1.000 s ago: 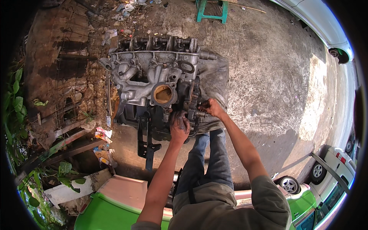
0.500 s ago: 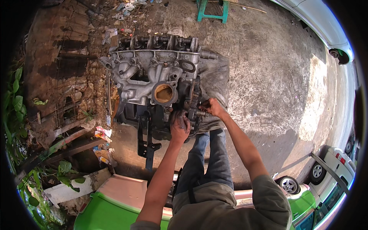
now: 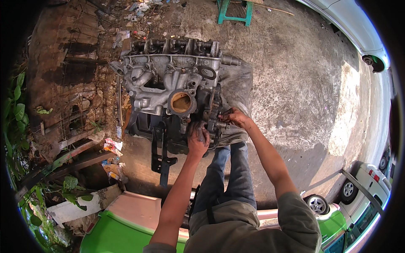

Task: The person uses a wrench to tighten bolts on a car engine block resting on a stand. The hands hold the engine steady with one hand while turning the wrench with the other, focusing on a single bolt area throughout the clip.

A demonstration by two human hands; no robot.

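A grimy grey engine block (image 3: 168,84) with an intake manifold and a round brass-coloured throttle opening (image 3: 181,102) stands on the concrete in front of me. My left hand (image 3: 198,137) presses, fingers curled, on a dark part at the engine's near end. My right hand (image 3: 236,118) grips a small dark metal fitting (image 3: 219,123) sticking out of the engine's right near corner. Both hands are smeared with grease. A grey cloth (image 3: 236,84) lies under the engine's right side.
A black bracket (image 3: 162,158) hangs from the engine's near side. Rusty mesh and wooden scraps (image 3: 71,80) lie left. A green stool (image 3: 234,10) stands far ahead. Green vehicle panel (image 3: 122,234) sits below me; parked cars (image 3: 358,189) are at right.
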